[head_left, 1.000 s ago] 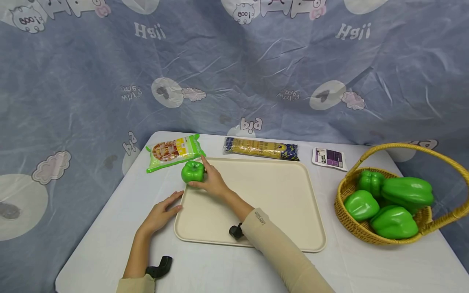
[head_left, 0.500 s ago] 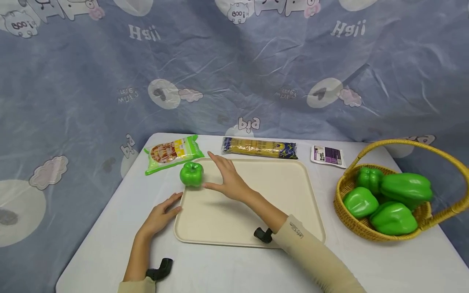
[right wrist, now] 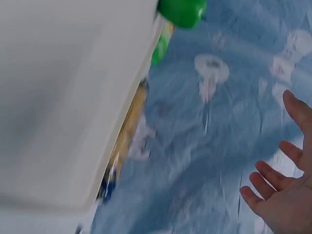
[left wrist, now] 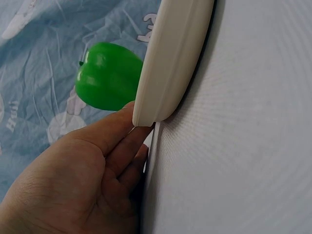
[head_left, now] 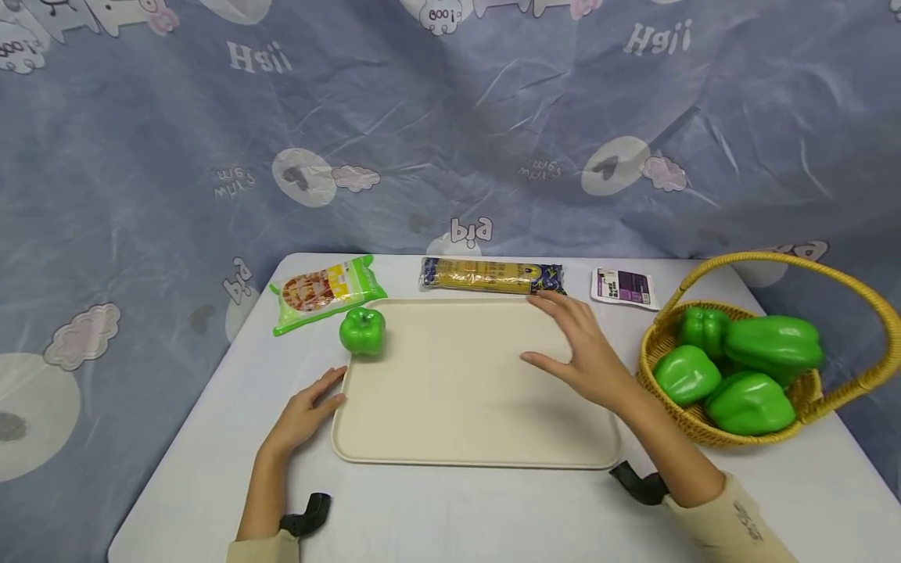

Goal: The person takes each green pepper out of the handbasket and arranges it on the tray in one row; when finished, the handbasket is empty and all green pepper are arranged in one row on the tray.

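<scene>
A green bell pepper (head_left: 362, 332) sits at the back left corner of the cream tray (head_left: 464, 383). Beside the tray's left edge lies my left hand (head_left: 303, 418), palm down; in the left wrist view its fingers (left wrist: 114, 129) touch the rim (left wrist: 163, 68) without curling round it. My right hand (head_left: 591, 360) is over the tray's right part, thumb and fingers spread, holding nothing. Several more green bell peppers (head_left: 749, 403) lie in a yellow wicker basket (head_left: 679, 426) on the right.
Along the table's back lie a green snack bag (head_left: 324, 293), a long pack of noodles (head_left: 493, 276) and a small purple-and-white packet (head_left: 623, 288). The basket's tall handle (head_left: 869, 320) arches up at the right. A patterned blue curtain (head_left: 422, 141) hangs behind the table (head_left: 422, 516).
My right hand has let go of the bell pepper at the tray's back left corner and moved right across the tray toward the basket. My left hand has stayed in place.
</scene>
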